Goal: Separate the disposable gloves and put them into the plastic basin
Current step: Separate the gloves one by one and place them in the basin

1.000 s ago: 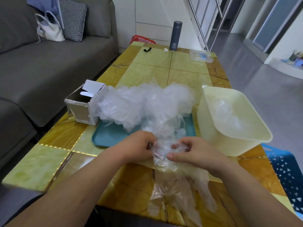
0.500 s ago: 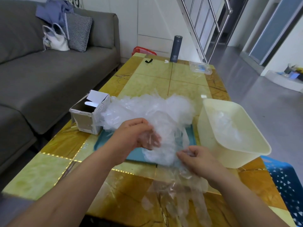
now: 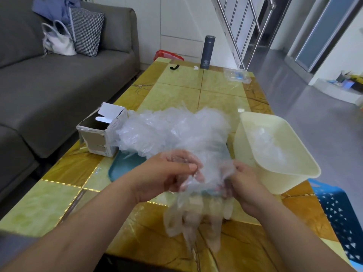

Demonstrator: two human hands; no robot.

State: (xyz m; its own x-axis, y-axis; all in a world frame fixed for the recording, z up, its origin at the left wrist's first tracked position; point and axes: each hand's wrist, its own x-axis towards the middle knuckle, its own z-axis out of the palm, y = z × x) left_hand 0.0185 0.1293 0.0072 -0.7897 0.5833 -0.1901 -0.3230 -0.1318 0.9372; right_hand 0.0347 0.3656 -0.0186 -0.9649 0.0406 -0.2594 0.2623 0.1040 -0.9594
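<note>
A heap of clear disposable gloves (image 3: 172, 130) lies on a teal tray (image 3: 125, 165) in the middle of the table. The cream plastic basin (image 3: 282, 173) stands to the right of the tray, with a few crumpled gloves (image 3: 269, 146) inside. In front of the tray, both hands hold one clump of clear gloves (image 3: 198, 214) whose fingers hang down toward the table. My left hand (image 3: 167, 173) pinches its top left side, and my right hand (image 3: 243, 185) grips its right side.
An open cardboard box (image 3: 102, 134) sits left of the tray. A dark flask (image 3: 207, 52), a small black item (image 3: 174, 67) and a clear packet (image 3: 237, 75) are at the table's far end. A grey sofa (image 3: 59, 85) runs along the left; a blue stool (image 3: 341, 222) is at the right.
My left hand has come back down from the heap to the held clump, and my right hand has risen a little; both now hold the same clump close together.
</note>
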